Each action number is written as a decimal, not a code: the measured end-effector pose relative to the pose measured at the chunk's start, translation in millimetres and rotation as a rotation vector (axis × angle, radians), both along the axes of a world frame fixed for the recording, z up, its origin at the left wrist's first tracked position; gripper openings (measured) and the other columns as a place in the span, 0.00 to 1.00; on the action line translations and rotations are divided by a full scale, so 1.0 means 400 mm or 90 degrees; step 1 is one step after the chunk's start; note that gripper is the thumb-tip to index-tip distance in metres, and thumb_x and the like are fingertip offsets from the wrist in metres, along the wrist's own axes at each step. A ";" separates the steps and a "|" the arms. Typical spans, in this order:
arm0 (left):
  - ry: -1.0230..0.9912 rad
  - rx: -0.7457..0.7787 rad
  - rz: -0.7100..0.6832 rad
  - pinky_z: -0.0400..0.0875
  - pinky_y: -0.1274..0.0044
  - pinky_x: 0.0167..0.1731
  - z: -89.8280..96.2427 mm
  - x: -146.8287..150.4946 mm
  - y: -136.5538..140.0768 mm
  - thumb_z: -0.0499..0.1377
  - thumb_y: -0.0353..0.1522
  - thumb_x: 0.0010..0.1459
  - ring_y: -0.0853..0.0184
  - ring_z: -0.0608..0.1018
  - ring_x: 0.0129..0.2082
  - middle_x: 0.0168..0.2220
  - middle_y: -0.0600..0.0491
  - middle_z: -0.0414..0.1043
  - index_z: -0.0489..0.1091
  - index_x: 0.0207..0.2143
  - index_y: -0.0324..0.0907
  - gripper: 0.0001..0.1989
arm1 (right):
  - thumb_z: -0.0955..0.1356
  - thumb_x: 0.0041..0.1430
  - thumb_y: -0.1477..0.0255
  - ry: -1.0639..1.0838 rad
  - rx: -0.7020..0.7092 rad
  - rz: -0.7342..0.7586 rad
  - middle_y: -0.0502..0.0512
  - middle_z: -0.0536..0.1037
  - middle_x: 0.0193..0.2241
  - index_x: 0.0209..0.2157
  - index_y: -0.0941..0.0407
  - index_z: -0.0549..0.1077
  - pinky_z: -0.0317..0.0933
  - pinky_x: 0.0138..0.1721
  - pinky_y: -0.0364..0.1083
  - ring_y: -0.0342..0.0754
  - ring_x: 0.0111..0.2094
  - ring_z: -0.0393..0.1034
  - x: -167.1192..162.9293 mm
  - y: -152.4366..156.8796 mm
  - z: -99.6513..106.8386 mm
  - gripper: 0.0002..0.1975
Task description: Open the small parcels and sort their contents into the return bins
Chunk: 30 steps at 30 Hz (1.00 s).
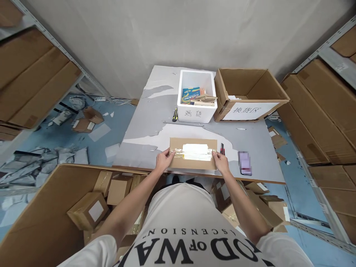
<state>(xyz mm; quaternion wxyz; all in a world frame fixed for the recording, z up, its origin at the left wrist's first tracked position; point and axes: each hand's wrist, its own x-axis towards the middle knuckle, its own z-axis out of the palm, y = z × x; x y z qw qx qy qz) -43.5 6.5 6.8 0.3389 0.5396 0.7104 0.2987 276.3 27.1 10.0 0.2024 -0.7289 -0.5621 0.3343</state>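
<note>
The left hand [164,160] and the right hand [221,162] grip opposite ends of a rectangular brown cardboard box [192,164] bearing a white paper label [195,151], at the near edge of a grey-topped table [257,148]. A red-and-black utility knife [222,149] lies just beyond the right hand. Farther back, a rectangular white foam bin [194,117] stands beside an open brown cardboard carton [244,83]

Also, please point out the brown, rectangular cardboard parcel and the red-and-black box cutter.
Brown, rectangular cardboard parcel [194,152]: head view, middle of its labelled face.
Red-and-black box cutter [223,149]: head view, middle of its visible body.
</note>
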 end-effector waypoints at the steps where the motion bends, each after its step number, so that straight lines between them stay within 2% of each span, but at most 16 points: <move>1: 0.002 -0.012 0.009 0.68 0.76 0.36 0.001 0.004 0.007 0.55 0.47 0.56 0.63 0.78 0.36 0.35 0.55 0.80 0.74 0.48 0.44 0.24 | 0.58 0.59 0.49 -0.013 -0.016 -0.006 0.58 0.80 0.32 0.38 0.54 0.79 0.60 0.36 0.47 0.55 0.37 0.73 0.001 0.008 0.001 0.28; 5: 0.018 -0.055 0.037 0.69 0.74 0.38 -0.001 0.018 0.035 0.55 0.48 0.56 0.59 0.78 0.40 0.37 0.53 0.80 0.75 0.48 0.46 0.23 | 0.58 0.59 0.49 -0.025 -0.056 -0.012 0.59 0.80 0.33 0.36 0.54 0.80 0.60 0.36 0.47 0.56 0.38 0.73 0.003 0.041 -0.005 0.28; 8: 0.021 -0.061 0.026 0.69 0.70 0.42 -0.009 0.024 0.051 0.57 0.46 0.56 0.57 0.78 0.43 0.42 0.51 0.79 0.71 0.53 0.47 0.25 | 0.58 0.59 0.48 -0.035 -0.050 -0.023 0.60 0.80 0.31 0.33 0.55 0.80 0.61 0.36 0.48 0.56 0.37 0.73 0.001 0.069 -0.012 0.29; 11: -0.037 -0.050 0.022 0.68 0.69 0.49 -0.026 0.025 0.058 0.60 0.44 0.54 0.56 0.76 0.47 0.47 0.50 0.76 0.67 0.57 0.46 0.29 | 0.59 0.57 0.48 -0.052 -0.057 -0.036 0.62 0.80 0.29 0.30 0.55 0.80 0.60 0.34 0.49 0.58 0.35 0.72 0.000 0.092 -0.015 0.29; 14: -0.117 -0.031 0.044 0.66 0.69 0.53 -0.050 0.025 0.056 0.61 0.44 0.53 0.57 0.76 0.49 0.49 0.49 0.75 0.67 0.57 0.43 0.31 | 0.60 0.56 0.47 -0.044 -0.068 -0.037 0.61 0.80 0.29 0.30 0.54 0.80 0.60 0.34 0.50 0.58 0.35 0.72 0.000 0.095 -0.017 0.28; 19: -0.186 0.005 0.070 0.67 0.69 0.53 -0.083 0.031 0.043 0.62 0.44 0.52 0.58 0.76 0.50 0.51 0.49 0.74 0.67 0.57 0.42 0.31 | 0.60 0.55 0.46 -0.001 -0.061 -0.065 0.61 0.81 0.33 0.33 0.53 0.80 0.61 0.36 0.49 0.57 0.37 0.73 -0.005 0.075 -0.016 0.28; 24: -0.223 0.015 0.086 0.69 0.70 0.51 -0.091 0.033 0.043 0.63 0.43 0.50 0.58 0.76 0.49 0.50 0.48 0.75 0.69 0.55 0.41 0.30 | 0.62 0.53 0.45 0.010 -0.042 -0.081 0.62 0.81 0.35 0.35 0.54 0.80 0.63 0.41 0.52 0.60 0.40 0.73 0.002 0.078 -0.033 0.29; 27: -0.232 0.013 0.088 0.69 0.70 0.52 -0.090 0.034 0.046 0.63 0.43 0.50 0.58 0.76 0.49 0.50 0.48 0.75 0.69 0.54 0.40 0.30 | 0.60 0.55 0.46 0.150 -0.026 -0.099 0.62 0.80 0.38 0.41 0.55 0.79 0.65 0.44 0.52 0.57 0.43 0.73 0.022 0.061 -0.070 0.30; 30: -0.239 0.013 0.086 0.69 0.70 0.52 -0.084 0.035 0.048 0.63 0.43 0.50 0.58 0.76 0.50 0.50 0.47 0.75 0.69 0.54 0.40 0.30 | 0.59 0.58 0.51 0.355 0.018 -0.163 0.61 0.77 0.48 0.53 0.55 0.72 0.65 0.49 0.51 0.53 0.49 0.71 0.043 0.011 -0.124 0.30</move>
